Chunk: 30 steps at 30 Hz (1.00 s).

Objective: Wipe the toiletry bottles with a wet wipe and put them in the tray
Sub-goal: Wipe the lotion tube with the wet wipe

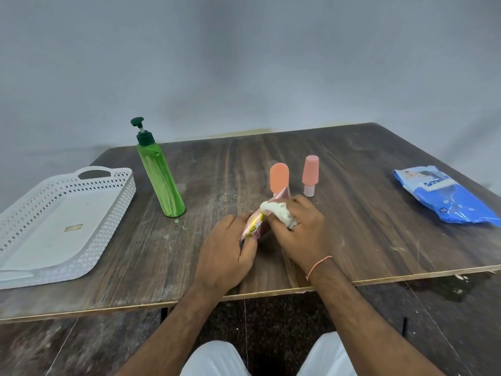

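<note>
My left hand point(225, 251) grips the lower end of a pink tube point(256, 226) with an orange cap point(279, 176), held tilted over the table's middle. My right hand point(301, 226) presses a crumpled white wet wipe point(276, 211) against the tube's upper body. A small pink bottle point(310, 175) with a white base stands upright just behind my right hand. A tall green pump bottle point(160, 175) stands to the left. The white perforated tray point(103, 213) lies at the far left with nothing in it but a small sticker.
A blue pack of wet wipes point(447, 196) lies at the table's right side. The wooden table's front edge point(244, 294) runs just above my knees. A grey wall stands behind the table.
</note>
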Available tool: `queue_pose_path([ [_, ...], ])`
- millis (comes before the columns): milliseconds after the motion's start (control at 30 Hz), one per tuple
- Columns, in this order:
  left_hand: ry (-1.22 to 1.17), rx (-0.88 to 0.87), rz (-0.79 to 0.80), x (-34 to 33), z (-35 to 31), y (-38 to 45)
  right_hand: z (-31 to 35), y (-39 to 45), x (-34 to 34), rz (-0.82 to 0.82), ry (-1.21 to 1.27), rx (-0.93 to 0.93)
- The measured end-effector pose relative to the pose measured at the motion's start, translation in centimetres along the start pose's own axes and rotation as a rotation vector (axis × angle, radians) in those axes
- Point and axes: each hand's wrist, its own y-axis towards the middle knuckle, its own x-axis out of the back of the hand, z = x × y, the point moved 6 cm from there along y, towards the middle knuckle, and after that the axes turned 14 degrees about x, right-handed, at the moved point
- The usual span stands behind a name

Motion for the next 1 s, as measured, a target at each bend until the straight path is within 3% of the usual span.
queue_pose_path([
  [133,-0.003,-0.02,0.029,0.0,-0.2,-0.1,-1.7,-0.2,0.5,-0.091,-0.095,-0.152],
  [333,-0.057,-0.038,0.06,-0.3,-0.2,0.2,0.0,-0.1,-0.8,0.057,0.071,0.02],
  [600,-0.075,-0.06,0.112,-0.7,-0.3,0.0,0.9,-0.7,-2.3,0.211,0.094,0.122],
  [833,-0.263,0.099,0.154,-0.7,1.5,1.1,1.8,-1.0,-3.0,0.31,0.148,0.204],
  [1000,-0.36,0.119,0.13,-0.5,1.9,1.3,1.8,-1.0,-2.9,0.316,0.137,0.219],
])
